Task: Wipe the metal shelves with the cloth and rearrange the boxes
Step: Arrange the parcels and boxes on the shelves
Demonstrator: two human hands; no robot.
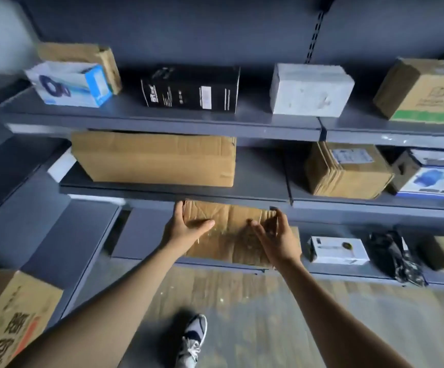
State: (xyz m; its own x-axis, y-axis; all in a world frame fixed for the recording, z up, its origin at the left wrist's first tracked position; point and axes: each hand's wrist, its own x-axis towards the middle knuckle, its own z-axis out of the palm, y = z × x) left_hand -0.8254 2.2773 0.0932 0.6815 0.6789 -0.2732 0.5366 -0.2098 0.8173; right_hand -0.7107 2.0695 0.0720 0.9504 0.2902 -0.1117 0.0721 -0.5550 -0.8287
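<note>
Cardboard filled the lowest shelf: a worn, creased brown cardboard box (231,232) sat on the bottom grey metal shelf (146,251), its back tucked under the middle grey metal shelf (178,192). The left hand (186,227) lay flat on the box's top left corner, fingers spread and thumb across the lid, pressing rather than gripping. The right hand (274,235) was open too, cupped at the box's right side; whether it touched the cardboard could not be told through the blur. No cloth showed anywhere. The danger, I judged, was overhead: lifting the box while sliding it out could jam its top on the middle shelf's edge. The softened cardboard might also buckle under an open-palmed hold and slip to the wooden floor (268,314), near the grey sneaker (193,338).
</note>
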